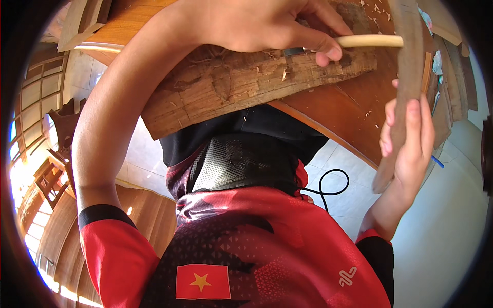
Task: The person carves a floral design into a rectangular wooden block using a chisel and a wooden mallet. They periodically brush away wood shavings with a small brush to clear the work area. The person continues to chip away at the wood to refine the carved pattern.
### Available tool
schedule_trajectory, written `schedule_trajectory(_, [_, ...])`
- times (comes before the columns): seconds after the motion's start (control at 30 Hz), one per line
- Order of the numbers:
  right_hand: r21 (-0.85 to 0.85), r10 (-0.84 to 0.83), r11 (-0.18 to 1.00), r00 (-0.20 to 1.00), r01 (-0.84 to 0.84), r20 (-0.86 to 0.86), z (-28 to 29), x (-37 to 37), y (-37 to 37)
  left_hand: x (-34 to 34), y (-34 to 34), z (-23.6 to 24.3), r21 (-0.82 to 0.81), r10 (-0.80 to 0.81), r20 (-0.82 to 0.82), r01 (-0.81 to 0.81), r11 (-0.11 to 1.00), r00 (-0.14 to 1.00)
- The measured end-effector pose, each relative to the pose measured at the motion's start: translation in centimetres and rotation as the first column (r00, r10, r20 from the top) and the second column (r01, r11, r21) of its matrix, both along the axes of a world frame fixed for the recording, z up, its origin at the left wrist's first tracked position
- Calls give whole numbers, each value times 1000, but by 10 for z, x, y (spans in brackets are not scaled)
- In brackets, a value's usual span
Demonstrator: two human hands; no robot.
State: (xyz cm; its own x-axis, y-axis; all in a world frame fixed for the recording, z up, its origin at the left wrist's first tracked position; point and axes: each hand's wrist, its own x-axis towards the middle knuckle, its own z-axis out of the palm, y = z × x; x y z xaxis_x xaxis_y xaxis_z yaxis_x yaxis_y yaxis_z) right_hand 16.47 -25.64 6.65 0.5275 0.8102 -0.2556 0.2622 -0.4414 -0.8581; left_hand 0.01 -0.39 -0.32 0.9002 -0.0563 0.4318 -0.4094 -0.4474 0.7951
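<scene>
My left hand [272,25] reaches over a rough brown wooden slab [241,87] and grips a chisel by its pale wooden handle [372,41]. The fingers and thumb close around the handle's inner end; the blade is mostly hidden beneath the hand. On the right, my right hand [411,133] is wrapped round a long, flat wooden stick [408,72], held nearly upright and slightly blurred. In this view the stick's upper part meets the butt of the handle; actual contact I cannot tell. Dark outlines and small chips mark the slab's surface.
The slab lies on a polished reddish-brown wooden table [339,115] scattered with shavings, and overhangs its near edge. A black cord [334,192] loops above the tiled floor. Wooden furniture [54,174] stands at left, and wooden boards [454,77] lie at far right.
</scene>
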Motion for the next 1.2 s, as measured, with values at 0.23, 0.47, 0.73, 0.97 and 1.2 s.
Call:
schedule_trajectory(0.23, [78,-51,995,997,55,-52,-7,4,5,-2,-2,-1,-22,30,-166,-34,999,986])
schedule_trajectory(0.47, [35,-38,998,990,43,-138,-8,-4,8,-9,-3,17,-73,11,-231,-28,997,973])
schedule_trajectory(0.73, [31,-98,994,989,102,-114,-6,-7,-2,-7,-4,14,-1,35,-152,-35,999,988])
schedule_trajectory(0.97, [30,-78,996,987,83,-140,-7,-2,-4,-12,-2,20,-10,39,-139,-41,999,990])
schedule_trajectory(1.2, [120,-104,985,981,125,-164,-8,0,-6,-16,-3,24,18,43,-139,-40,999,989])
